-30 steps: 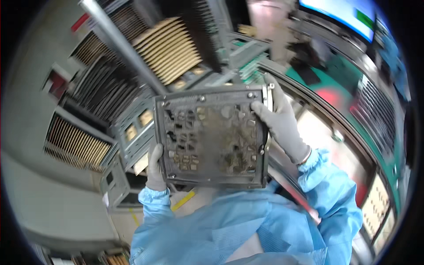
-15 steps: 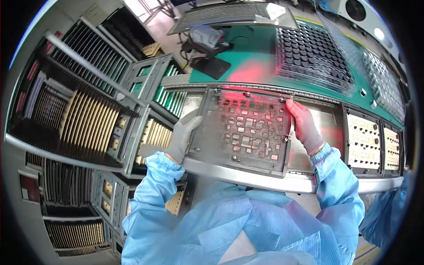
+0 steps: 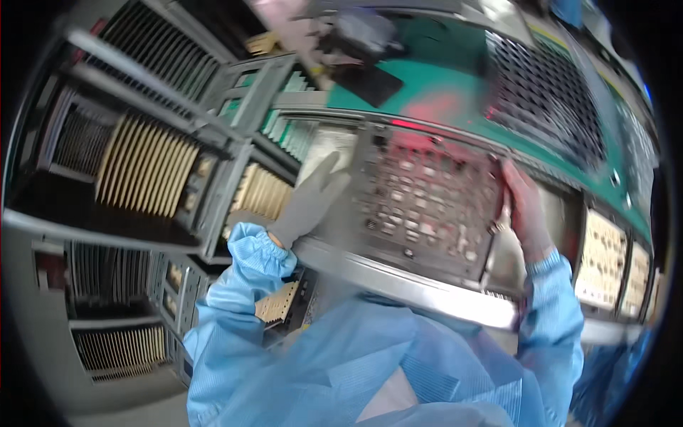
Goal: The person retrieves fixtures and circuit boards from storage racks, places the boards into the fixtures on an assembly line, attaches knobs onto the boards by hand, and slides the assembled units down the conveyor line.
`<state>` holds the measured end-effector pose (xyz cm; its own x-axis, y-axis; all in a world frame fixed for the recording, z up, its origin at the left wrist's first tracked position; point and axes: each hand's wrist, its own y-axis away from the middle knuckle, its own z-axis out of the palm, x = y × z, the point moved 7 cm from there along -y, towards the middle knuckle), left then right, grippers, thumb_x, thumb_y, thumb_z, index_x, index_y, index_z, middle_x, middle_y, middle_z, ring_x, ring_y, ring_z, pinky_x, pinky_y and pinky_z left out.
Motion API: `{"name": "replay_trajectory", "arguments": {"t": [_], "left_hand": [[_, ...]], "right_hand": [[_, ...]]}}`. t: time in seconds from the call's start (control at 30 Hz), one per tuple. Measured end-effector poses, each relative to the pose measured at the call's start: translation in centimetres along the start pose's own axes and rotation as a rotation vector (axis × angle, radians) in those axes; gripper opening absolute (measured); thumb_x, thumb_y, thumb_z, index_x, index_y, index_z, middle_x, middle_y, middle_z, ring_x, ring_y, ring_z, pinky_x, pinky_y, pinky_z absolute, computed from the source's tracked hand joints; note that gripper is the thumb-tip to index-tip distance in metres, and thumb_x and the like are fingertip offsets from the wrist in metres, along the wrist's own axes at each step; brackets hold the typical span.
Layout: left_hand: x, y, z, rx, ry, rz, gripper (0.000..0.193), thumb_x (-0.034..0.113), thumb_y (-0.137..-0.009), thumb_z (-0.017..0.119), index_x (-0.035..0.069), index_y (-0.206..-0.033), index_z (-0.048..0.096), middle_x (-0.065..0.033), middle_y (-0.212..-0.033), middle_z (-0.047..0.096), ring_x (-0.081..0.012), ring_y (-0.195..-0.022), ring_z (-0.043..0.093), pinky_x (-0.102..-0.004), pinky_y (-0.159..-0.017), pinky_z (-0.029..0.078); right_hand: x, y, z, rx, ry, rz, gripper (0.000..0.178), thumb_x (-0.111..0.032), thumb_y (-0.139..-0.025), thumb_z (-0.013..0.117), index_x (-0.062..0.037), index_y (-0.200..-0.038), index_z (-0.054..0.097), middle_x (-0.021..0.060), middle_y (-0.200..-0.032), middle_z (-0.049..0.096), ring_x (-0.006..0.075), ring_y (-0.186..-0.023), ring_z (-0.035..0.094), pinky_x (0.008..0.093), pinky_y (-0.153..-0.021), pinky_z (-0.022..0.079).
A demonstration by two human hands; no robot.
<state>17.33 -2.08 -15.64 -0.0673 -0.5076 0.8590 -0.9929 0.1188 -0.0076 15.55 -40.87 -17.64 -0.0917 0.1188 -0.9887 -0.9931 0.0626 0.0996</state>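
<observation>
A dark square fixture plate (image 3: 427,260), with many small rectangular openings, lies on a metal conveyor rail in front of me. At its right edge is my right hand (image 3: 526,210), in a thin glove, its fingers closed on the edge near the upper right corner. A small metal latch on that same edge sits beside the palm. My left hand (image 3: 309,203), in a grey glove, is off the plate's left side with fingers stretched and apart, holding nothing. Blur hides the exact fingertip contact of the right hand.
Racks with slotted cream boards (image 3: 146,167) stand at the left. Beyond the rail, a green mat (image 3: 441,92) bears a tray of dark round parts (image 3: 548,99) and a black pad (image 3: 368,84). Cream plates (image 3: 602,260) in dark frames sit farther right on the line.
My left hand has come off the plate's left edge and its fingers have spread. My right hand stays at the right edge. The whole view has shifted and tilted, with blur.
</observation>
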Motion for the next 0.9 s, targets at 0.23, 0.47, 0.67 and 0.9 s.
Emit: {"name": "replay_trajectory", "arguments": {"t": [0.23,0.47,0.67,0.9], "left_hand": [[11.7,-0.1,-23.6,0.761,-1.683,-0.017,0.024,0.027,-0.091,0.064,0.006,-0.085,0.073,-0.0137,-0.087,0.069,-0.0305,-0.09,0.066,-0.0476,-0.092,0.044],[8.7,-2.4,-39.6,0.679,-2.066,-0.636,0.022,0.015,-0.094,0.057,0.017,-0.104,0.077,-0.0004,-0.107,0.074,-0.0232,-0.106,0.065,-0.048,-0.098,0.038],[6.3,-3.9,-42.7,0.643,-2.08,-0.559,0.023,0.014,-0.091,0.058,0.013,-0.101,0.078,-0.0076,-0.105,0.074,-0.0235,-0.101,0.068,-0.0411,-0.088,0.047],[13.1,2.1,-31.2,0.453,-2.166,-0.051,0.015,0.005,-0.08,0.063,0.006,-0.089,0.075,-0.0087,-0.093,0.072,-0.0264,-0.096,0.067,-0.0401,-0.097,0.05]], "right_hand": [[1.4,2.8,-6.6,0.21,-0.033,0.091,0.06,-0.04,-0.106,0.043,-0.0003,-0.151,0.037,0.0136,-0.151,0.044,0.0241,-0.139,0.041,0.0361,-0.113,0.036],[-1.4,4.9,-5.1,0.254,0.426,-0.273,0.059,-0.038,-0.105,0.045,0.0041,-0.146,0.041,0.0184,-0.152,0.04,0.027,-0.139,0.042,0.0379,-0.117,0.03],[-4.1,6.4,-2.5,0.381,0.47,-0.301,0.055,-0.031,-0.105,0.048,0.0012,-0.149,0.038,0.0147,-0.151,0.043,0.0236,-0.139,0.042,0.0354,-0.117,0.029],[-8.4,9.7,4.2,0.157,0.36,-0.733,0.045,-0.021,-0.107,0.041,0.0052,-0.143,0.044,0.0187,-0.147,0.047,0.0275,-0.135,0.047,0.0398,-0.115,0.034]]}}
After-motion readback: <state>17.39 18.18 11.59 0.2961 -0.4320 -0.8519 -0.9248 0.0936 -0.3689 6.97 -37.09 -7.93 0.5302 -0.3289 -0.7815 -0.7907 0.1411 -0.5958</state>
